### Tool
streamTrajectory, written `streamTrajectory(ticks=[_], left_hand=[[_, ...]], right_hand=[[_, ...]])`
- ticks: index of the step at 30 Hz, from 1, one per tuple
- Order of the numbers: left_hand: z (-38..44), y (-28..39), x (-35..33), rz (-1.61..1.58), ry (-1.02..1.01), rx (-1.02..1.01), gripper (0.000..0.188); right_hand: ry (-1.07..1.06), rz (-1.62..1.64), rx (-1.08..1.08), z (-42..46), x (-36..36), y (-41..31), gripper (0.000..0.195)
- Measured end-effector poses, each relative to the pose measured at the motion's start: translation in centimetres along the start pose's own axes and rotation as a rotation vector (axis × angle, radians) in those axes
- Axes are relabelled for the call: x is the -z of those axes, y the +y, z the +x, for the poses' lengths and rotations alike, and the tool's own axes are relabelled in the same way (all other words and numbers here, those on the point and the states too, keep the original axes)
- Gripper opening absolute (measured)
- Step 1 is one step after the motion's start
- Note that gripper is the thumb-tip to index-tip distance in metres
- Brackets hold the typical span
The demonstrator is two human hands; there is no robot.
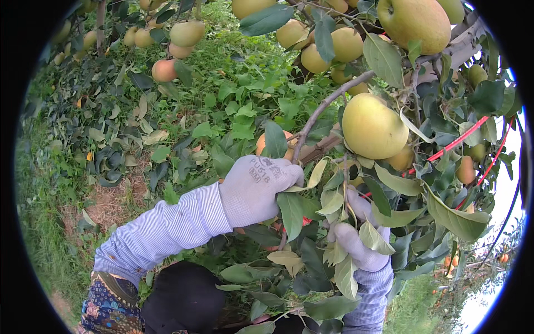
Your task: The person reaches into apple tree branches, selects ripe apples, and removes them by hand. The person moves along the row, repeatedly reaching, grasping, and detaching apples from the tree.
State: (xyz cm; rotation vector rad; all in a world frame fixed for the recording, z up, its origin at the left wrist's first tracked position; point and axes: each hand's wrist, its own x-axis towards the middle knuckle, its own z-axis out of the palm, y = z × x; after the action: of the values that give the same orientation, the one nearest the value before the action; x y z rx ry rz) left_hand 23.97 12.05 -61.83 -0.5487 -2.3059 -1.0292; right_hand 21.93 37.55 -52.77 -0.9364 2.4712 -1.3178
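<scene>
My left hand [260, 190], in a pale grey work glove bearing print, is closed around a thin apple branch [311, 121] near the middle of the view. Its fingertips are curled out of sight behind the branch. To the right, my gloved right hand [358, 242] has its thumb and fingers about a leafy shoot [345, 196], partly covered by leaves. Just above the right hand hangs a large yellow-green apple [373, 127], touched by neither hand. Behind the left hand's knuckles, an orange-tinted apple [261, 144] is half hidden by a leaf.
Several apples [333, 46] crowd the branches at the top. A red cord [459, 140] runs slanting through the foliage at right. More fruit, including a reddish apple [164, 70], hangs at upper left above weeds. Dark round cloth [183, 298] fills the bottom.
</scene>
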Motion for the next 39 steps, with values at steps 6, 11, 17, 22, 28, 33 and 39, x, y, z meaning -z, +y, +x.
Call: streamTrajectory(ticks=[6, 11, 17, 22, 28, 33, 39], left_hand=[[-9.2, -1.0, 3.0, -0.059, -0.279, 0.101, 0.027], [-13.2, -0.1, 5.0, 0.617, -0.910, 0.217, 0.060], [-3.8, 1.6, 3.0, 0.373, 0.029, 0.045, 0.077], [-2.4, -1.4, -1.7, 0.571, -0.188, -0.093, 0.040], [-4.0, -0.7, -2.9, 0.504, -0.037, -0.056, 0.039], [-4.0, -0.5, -2.4, 0.289, 0.091, 0.079, 0.034], [-1.3, -0.8, -1.0, -0.165, 0.302, 0.378, 0.018]], right_hand=[[-0.017, 0.022, -0.074, -0.1, 0.0, -0.2, 0.066], [-0.012, 0.153, -0.085, -0.2, -0.4, -0.9, 0.056], [0.079, 0.114, -0.091, -0.4, -1.3, -0.9, 0.071], [0.013, 0.084, -0.057, -0.2, -0.9, -1.6, 0.071], [0.020, 0.083, -0.001, -0.8, -0.6, -0.3, 0.058], [0.016, 0.136, -0.090, -0.7, -0.6, -1.4, 0.059], [0.070, 0.028, -0.070, -1.2, 0.0, -0.2, 0.057]])
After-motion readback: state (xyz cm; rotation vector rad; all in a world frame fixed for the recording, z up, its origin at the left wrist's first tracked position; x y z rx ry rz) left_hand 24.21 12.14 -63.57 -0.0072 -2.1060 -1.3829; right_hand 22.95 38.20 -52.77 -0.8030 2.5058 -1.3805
